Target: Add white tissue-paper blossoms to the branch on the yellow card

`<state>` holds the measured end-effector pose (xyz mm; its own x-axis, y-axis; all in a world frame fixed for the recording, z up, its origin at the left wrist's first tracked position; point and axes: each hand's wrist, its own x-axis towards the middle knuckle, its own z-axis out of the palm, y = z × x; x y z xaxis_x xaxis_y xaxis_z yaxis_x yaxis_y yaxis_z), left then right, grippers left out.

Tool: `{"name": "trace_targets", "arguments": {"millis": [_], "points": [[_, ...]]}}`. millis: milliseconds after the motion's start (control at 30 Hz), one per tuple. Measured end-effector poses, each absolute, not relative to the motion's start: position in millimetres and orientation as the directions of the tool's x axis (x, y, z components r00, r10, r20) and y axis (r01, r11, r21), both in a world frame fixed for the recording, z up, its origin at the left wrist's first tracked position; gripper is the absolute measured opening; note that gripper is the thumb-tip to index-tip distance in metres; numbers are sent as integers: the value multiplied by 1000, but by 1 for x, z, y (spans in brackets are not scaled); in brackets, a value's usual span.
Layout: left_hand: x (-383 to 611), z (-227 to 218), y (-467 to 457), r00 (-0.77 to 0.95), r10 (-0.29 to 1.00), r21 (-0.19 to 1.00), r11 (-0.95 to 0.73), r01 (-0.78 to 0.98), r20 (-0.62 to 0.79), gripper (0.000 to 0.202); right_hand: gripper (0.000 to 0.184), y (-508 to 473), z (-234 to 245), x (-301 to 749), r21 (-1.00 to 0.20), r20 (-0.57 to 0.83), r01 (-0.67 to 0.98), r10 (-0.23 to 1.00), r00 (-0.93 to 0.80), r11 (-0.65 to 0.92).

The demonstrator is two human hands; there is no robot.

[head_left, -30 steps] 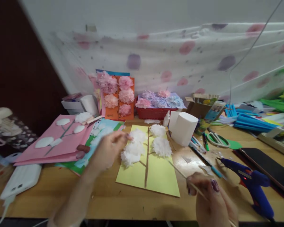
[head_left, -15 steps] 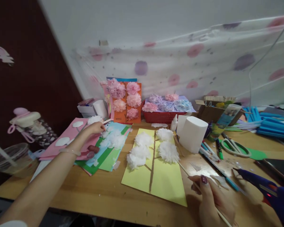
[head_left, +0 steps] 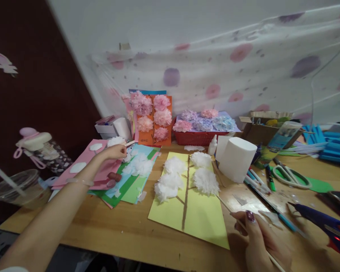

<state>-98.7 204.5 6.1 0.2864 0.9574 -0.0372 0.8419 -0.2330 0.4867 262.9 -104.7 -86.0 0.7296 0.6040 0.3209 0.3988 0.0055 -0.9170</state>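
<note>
My left hand (head_left: 116, 151) reaches over the pink and blue sheets at the left, its fingers curled together beside a white fluffy tuft (head_left: 116, 141). Whatever those fingers may hold is hidden. In my right hand (head_left: 262, 238) a thin wooden stick (head_left: 224, 203) is pinched between thumb and fingers. The stick's far tip meets the edge of a white paper pompom (head_left: 206, 181). That pompom and several others lie on a yellow sheet (head_left: 170, 215) with a brown branch drawn on it. Left of it, loose white tissue (head_left: 138, 165) covers part of a blue and green sheet (head_left: 126, 192).
A purple hot glue gun (head_left: 320, 221) lies at right, near scissors (head_left: 291, 176) and pens. Behind stand a white paper roll (head_left: 238, 159), a glue bottle (head_left: 212, 145), a red basket (head_left: 198, 138) and an orange card (head_left: 164, 142) with pink flowers. A drink cup (head_left: 15, 189) is at left.
The view has shifted slightly, so the table's things appear a little farther right. My left fingers look more curled. My right hand keeps the stick at the same pompom.
</note>
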Motion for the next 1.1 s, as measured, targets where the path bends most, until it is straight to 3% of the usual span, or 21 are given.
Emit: {"name": "trace_targets", "arguments": {"millis": [333,400,467,600,767,967,1100], "points": [[-46,55,121,390,921,784,-247,569,8,39,47,-97,-90,267,-913,381,382,634,673,142],[-27,57,93,420,908,829,-227,511,-10,33,44,-97,-86,261,-915,385,367,642,663,171],[-11,52,71,480,876,856,-208,474,-53,21,41,-99,-81,255,-921,375,343,660,651,185],[5,24,53,547,830,859,-196,473,-112,17,38,-102,-72,246,-949,316,206,743,589,240],[7,-7,51,512,853,872,-173,457,-99,22,42,-93,-58,237,-929,357,218,877,321,299],[16,-10,33,514,852,945,-82,317,-99,41,50,-76,-54,218,-988,125,-48,938,324,148],[18,-10,27,538,836,952,-68,300,-109,45,50,-76,-57,213,-964,53,-227,941,333,135]]}}
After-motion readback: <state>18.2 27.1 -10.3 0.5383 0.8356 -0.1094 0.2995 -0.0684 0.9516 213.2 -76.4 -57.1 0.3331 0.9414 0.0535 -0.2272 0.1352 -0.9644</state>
